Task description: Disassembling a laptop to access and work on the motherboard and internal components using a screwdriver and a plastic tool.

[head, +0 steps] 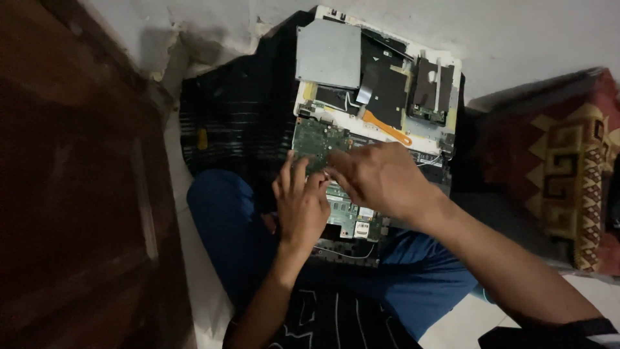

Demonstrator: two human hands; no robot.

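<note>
Here both hands meet at the centre of the frame over a green circuit board [316,139] inside an opened laptop [378,90]. The left hand [300,207] lies on the board with its fingers spread and flat, gripping nothing. The right hand [381,178] curls beside it, fingertips pinched toward the same spot; what they pinch, if anything, is hidden. The work would likely go best with the left hand steadying the board while the right works lightly, clear of the orange ribbon cable [387,129] just above. A grey metal plate [328,53] sits at the top centre, and a patterned cushion [568,168] lies at the right edge.
</note>
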